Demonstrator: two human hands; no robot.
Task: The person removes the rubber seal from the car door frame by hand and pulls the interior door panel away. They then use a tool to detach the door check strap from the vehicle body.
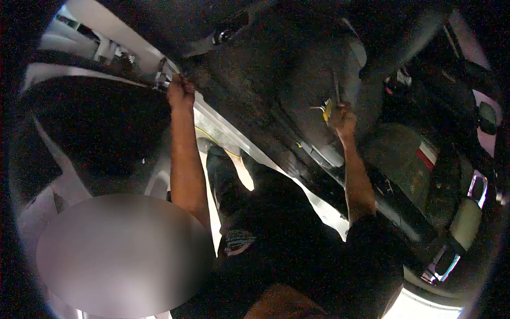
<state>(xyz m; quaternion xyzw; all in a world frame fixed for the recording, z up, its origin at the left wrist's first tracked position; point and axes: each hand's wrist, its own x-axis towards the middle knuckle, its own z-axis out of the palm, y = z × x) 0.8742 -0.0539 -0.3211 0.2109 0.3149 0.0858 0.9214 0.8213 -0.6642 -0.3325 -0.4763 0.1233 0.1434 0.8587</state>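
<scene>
My left hand (181, 93) is raised at the edge of the car's door opening, fingers curled, beside a small light-coloured metal part (162, 80). What it grips, if anything, is too dark to make out. Over the dark floor of the car, my right hand (344, 121) is closed on a small tool with a yellow part (326, 111). A thin, pale piece stands up from that hand and another sticks out to its left; the exact kind of tool does not show. The carpeted car floor (255, 90) lies between both hands.
An open car door (101, 122) is on the left. The pale door sill (228, 130) runs diagonally below my hands. A car seat (404, 154) is at right. Bright ground with a yellow line or hose (229, 153) shows through the opening. A grey blur covers the lower left.
</scene>
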